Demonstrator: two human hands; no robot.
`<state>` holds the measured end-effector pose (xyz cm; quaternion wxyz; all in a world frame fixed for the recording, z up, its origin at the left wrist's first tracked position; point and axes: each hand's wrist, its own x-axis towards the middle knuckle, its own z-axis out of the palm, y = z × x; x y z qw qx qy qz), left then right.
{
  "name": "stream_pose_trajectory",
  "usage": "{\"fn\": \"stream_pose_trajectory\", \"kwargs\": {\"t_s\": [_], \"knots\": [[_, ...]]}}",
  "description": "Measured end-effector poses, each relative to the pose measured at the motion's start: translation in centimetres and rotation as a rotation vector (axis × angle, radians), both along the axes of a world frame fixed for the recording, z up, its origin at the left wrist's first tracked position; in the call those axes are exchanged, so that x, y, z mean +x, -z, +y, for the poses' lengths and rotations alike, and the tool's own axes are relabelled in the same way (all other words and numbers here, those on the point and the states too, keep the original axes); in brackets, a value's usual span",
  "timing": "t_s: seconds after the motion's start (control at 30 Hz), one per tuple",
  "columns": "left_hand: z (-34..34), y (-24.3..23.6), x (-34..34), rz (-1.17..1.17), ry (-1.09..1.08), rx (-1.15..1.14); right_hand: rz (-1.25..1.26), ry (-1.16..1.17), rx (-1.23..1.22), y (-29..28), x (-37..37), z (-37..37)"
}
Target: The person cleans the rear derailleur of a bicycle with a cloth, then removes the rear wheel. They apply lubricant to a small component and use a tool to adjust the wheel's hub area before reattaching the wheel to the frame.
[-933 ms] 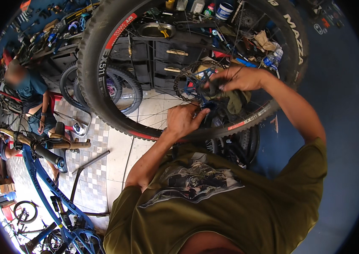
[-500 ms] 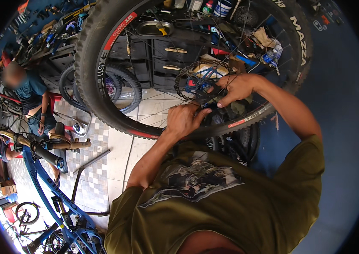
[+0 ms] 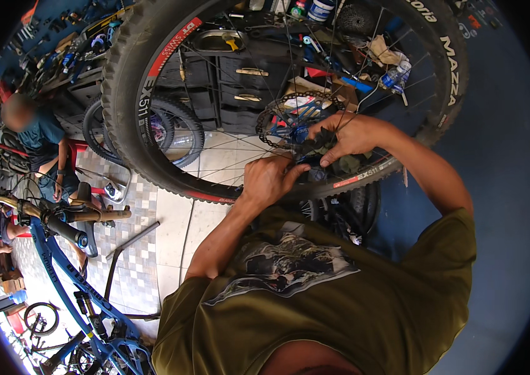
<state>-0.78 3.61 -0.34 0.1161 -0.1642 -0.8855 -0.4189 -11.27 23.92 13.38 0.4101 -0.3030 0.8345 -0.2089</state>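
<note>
A large bicycle wheel with a knobby black tyre stands in front of me, its spokes around both hands. At its middle are a round brake disc and a blue hub part. My right hand is closed on a dark green rag beside the hub; more of the cloth hangs below the fingers. My left hand is closed just left of the rag, below the disc, thumb pointing right. What its fingers grip is hidden behind the hand.
Behind the wheel, a black drawer cabinet carries a metal tray, bottles and tools. A blue bicycle frame stands at the left, near a seated person. A metal bar lies over the tiled floor. A blue wall is at the right.
The wheel has shifted slightly in the view, its left side outward. My right hand has turned a little, and more of the rag shows between its fingers. My left hand stays nearly in place.
</note>
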Motion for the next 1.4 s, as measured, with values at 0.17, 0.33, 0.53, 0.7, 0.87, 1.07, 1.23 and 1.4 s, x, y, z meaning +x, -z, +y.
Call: {"fn": "stream_pose_trajectory", "kwargs": {"t_s": [0.17,0.33,0.53,0.7,0.87,1.07,1.23,1.4], "knots": [[0.4,0.3,-0.2,0.059,-0.002,0.013,0.544,-0.261,0.285,-0.3,0.5,1.5],[0.1,0.9,-0.8,0.021,-0.014,0.027,0.627,-0.216,0.371,-1.1,0.8,-0.3],[-0.3,0.7,-1.0,-0.044,-0.061,0.001,0.792,-0.169,0.363,-0.4,1.3,-0.8],[-0.5,1.0,-0.9,-0.064,-0.1,0.002,0.81,-0.176,0.306,0.2,1.3,-1.4],[-1.2,1.3,-0.6,-0.083,-0.108,0.003,0.741,-0.185,0.289,1.0,0.7,-1.9],[-0.7,0.9,-0.5,-0.087,-0.126,-0.028,0.57,-0.253,0.265,0.2,-2.0,-1.1],[-1.1,1.1,-0.8,-0.071,-0.175,-0.045,0.994,0.013,-0.305,-1.2,-1.8,2.7],[-3.3,2.8,-1.9,-0.164,-0.208,-0.008,0.633,0.685,-0.723,1.2,4.4,5.7]]}}
